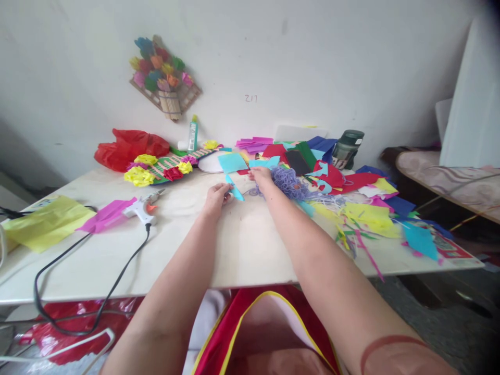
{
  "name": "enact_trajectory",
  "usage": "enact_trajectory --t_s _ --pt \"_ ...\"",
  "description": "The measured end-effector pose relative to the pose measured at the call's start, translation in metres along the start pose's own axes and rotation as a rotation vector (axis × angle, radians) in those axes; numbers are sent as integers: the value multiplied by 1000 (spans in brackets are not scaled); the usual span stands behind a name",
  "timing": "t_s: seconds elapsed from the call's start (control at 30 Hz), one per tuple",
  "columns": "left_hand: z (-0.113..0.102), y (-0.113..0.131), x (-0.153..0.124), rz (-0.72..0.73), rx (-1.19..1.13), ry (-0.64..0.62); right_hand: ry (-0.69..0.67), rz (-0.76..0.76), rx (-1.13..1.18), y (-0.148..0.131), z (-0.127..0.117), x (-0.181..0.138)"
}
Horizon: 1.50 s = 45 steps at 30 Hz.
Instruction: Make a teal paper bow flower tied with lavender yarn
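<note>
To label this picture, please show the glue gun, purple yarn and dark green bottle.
Glue gun [137, 209], head view: white body.
Purple yarn [287, 180], head view: middle of tangle.
Dark green bottle [344, 150], head view: below its lid.

Soft, diffuse light brightens the pale wall [312, 57] and tabletop [250, 250], greying toward the far left, while the floor [394, 302] at right lies dim; shadows are faint, and small glints show on the red plastic bag [86, 330]. A slight haze softens fine detail across the scene. Wide-angle distortion stretches the edges, and the upper right corner darkens to black.
</note>
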<state>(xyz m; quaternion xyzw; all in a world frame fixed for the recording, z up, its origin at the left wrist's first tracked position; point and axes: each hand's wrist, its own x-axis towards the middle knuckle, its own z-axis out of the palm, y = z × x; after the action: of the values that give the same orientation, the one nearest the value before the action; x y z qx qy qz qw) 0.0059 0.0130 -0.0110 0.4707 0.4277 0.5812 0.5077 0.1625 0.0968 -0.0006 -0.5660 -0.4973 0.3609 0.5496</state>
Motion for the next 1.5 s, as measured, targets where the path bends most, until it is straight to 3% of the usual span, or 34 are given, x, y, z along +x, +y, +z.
enact_trajectory --t_s 0.1,0.27,0.5,0.77,0.9,1.07,1.17,1.3,1.5 --pt "1 0 -2 21 -9 -14 -155 64 99 -10 5 -26" --pt "0 -1 -2 51 0 2 -327 -2 16 -23 -2 -57" --pt "1 -4 2 61 -11 -24 -308 -102 -61 -19 -6 -59" --pt "-2 -6 6 8 -154 -7 -104 42 -55 -3 -5 -48" --pt "1 -2 4 -27 -225 -6 -196 -34 18 1 1 -43" --pt "2 -6 7 30 -270 3 -205 -233 -208 1 3 -46" --pt "1 -8 7 75 -260 -14 -312 -299 -214 -4 4 -56" --pt "0 -7 5 87 -189 -22 -487 -212 -103 -10 8 -69" --pt "-2 -10 10 89 -96 101 -439 -45 -63 -18 3 -76"
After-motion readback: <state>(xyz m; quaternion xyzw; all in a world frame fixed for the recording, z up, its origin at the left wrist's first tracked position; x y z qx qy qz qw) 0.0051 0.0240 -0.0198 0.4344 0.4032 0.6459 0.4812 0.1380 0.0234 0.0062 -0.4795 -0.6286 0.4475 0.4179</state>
